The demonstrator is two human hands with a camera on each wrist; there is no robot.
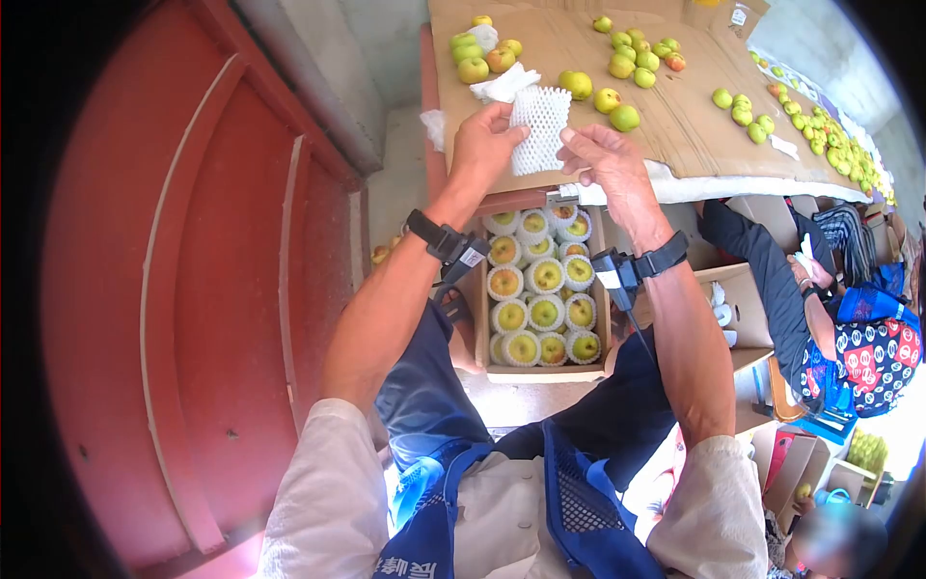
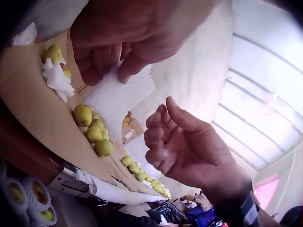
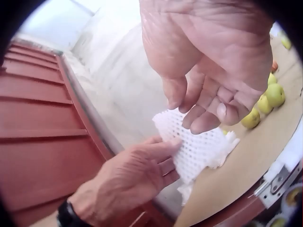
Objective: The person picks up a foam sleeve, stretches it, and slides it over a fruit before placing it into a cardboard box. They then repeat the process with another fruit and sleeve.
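A flat white foam net sleeve (image 1: 540, 130) (image 2: 113, 97) (image 3: 195, 149) is pinched at its left side between the thumb and fingers of my left hand (image 1: 482, 154) (image 2: 135, 35) (image 3: 130, 175), above the table's near edge. On the sleeve's other side is my right hand (image 1: 617, 169) (image 2: 189, 149) (image 3: 208, 56), palm turned inward with fingers loosely bent. The left wrist view shows a gap between that hand and the sleeve, and nothing in its fingers. More white foam (image 1: 505, 85) (image 2: 57, 80) lies on the table behind the sleeve.
Loose yellow-green apples (image 1: 632, 60) lie in groups on the cardboard-covered table (image 1: 704, 125). Below its edge, a box (image 1: 605, 289) holds net-wrapped apples in rows. A red door (image 1: 222, 289) stands at left; a seated person (image 1: 868, 357) is at right.
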